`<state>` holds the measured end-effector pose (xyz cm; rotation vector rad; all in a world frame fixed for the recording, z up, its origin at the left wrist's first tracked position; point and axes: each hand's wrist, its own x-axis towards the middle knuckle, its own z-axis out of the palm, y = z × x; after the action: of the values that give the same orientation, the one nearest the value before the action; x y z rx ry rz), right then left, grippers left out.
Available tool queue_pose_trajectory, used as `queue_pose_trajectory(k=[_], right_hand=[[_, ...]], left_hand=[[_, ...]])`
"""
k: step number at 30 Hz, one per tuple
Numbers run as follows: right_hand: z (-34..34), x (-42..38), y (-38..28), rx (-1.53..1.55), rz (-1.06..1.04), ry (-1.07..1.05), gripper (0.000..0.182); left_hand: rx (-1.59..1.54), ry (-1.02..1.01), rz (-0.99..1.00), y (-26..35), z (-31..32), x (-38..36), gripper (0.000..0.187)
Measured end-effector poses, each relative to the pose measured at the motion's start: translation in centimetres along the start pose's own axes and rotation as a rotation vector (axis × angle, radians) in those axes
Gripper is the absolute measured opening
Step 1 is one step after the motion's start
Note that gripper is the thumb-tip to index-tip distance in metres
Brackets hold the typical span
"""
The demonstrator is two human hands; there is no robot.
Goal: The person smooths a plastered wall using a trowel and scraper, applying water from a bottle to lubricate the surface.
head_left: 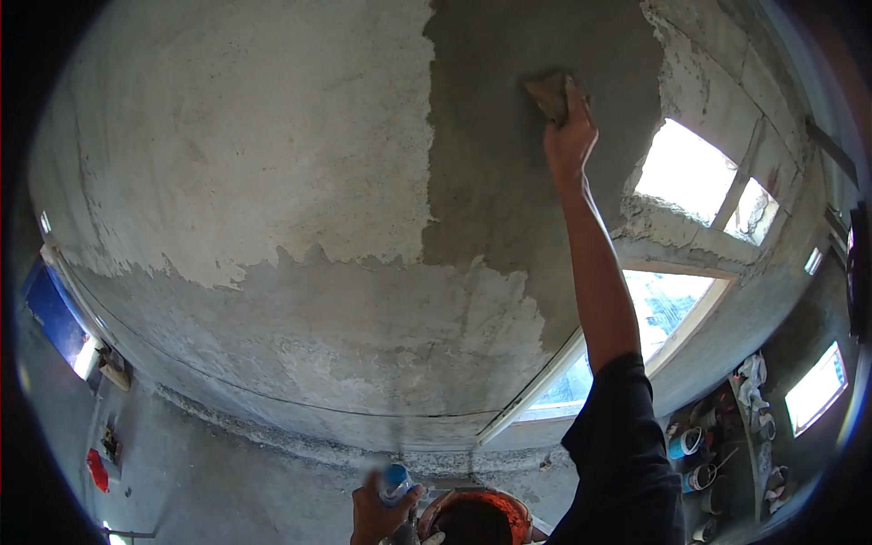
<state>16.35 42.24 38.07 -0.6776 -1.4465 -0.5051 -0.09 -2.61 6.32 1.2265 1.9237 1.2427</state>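
Note:
My right hand (570, 145), at the end of a raised arm, grips a flat brown pad (548, 94) that looks like a sponge. The pad lies against the dark, damp-looking plaster (490, 173) high on the wall. Low in the view, my left hand (380, 510) is closed around a clear plastic bottle with a blue top (396, 481). Beside that hand stands a bucket (520, 510) with an orange inner wall and dark contents. The bottle's lower part is mostly hidden.
Older, lighter plaster (254, 136) covers the wall's left part. Right of the damp patch are a bright opening (686, 173) and a framed window (677, 300). Several buckets (686, 443) stand at lower right beside a plank. A red object (97, 470) is on the left.

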Motion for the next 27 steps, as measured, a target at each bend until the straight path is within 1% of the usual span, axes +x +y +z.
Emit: queue_pose_trajectory(k=[1, 3, 5, 7, 8, 10, 12, 14, 16, 17, 19, 21, 23, 24, 26, 27], right_hand=[[0.3, 0.2, 0.5, -0.024, -0.002, -0.009, 0.063], [1.9, -3.3, -0.3, -0.058, -0.040, -0.164, 0.061], [4.7, -10.1, 1.4, -0.044, -0.348, -0.390, 0.062], [3.7, -15.1, -1.5, -0.069, -0.689, -0.678, 0.058], [3.1, -16.2, -2.1, -0.067, -0.693, -0.676, 0.058], [2.4, -17.1, -3.6, 0.048, -0.448, -0.683, 0.057], [2.6, -13.6, -4.0, 0.128, -0.340, -0.416, 0.057], [1.8, -8.4, -5.4, 0.048, -0.292, -0.262, 0.058], [3.2, -4.9, -5.1, 0.030, -0.350, -0.189, 0.059], [4.1, -5.0, -4.6, 0.034, -0.349, -0.196, 0.059], [6.3, -6.4, -3.6, -0.057, -0.385, -0.259, 0.059], [6.8, -10.6, -3.7, -0.044, -0.397, -0.466, 0.059], [5.3, -14.2, -4.2, -0.007, -0.451, -0.752, 0.059], [5.1, -14.1, -4.2, -0.008, -0.452, -0.753, 0.059], [4.5, -13.4, -3.7, 0.046, -0.566, -0.541, 0.059], [4.2, -11.4, -3.9, 0.015, -0.495, -0.471, 0.059]], left_hand=[[0.000, 0.000, 0.000, 0.0, 0.0, 0.0, 0.041], [0.019, -0.032, -0.011, 0.1, 0.2, 0.1, 0.040], [0.017, -0.032, -0.015, 1.5, 0.2, 0.1, 0.041], [0.014, -0.025, -0.018, 1.7, 0.2, 0.1, 0.041], [-0.004, -0.026, -0.009, 1.2, 0.4, 0.0, 0.041], [-0.028, -0.018, -0.006, 0.9, 0.4, 0.0, 0.041], [0.003, -0.026, -0.029, 0.9, 0.2, -0.3, 0.042], [-0.016, -0.039, -0.048, 0.4, 0.2, -0.2, 0.042], [-0.035, -0.057, -0.066, 0.6, 0.2, -0.2, 0.042], [-0.023, -0.065, -0.061, 0.8, 0.2, -0.1, 0.041], [-0.015, -0.064, -0.060, 0.9, 0.4, 0.0, 0.041], [-0.007, -0.071, -0.033, 0.7, 0.5, 0.0, 0.041], [-0.015, -0.089, -0.057, 0.7, 0.5, 0.0, 0.041], [-0.017, -0.109, -0.079, 0.7, 0.4, -0.1, 0.041], [-0.037, -0.113, -0.074, 0.5, 0.3, -0.1, 0.042], [-0.055, -0.117, -0.070, 0.5, 0.2, -0.1, 0.042]])
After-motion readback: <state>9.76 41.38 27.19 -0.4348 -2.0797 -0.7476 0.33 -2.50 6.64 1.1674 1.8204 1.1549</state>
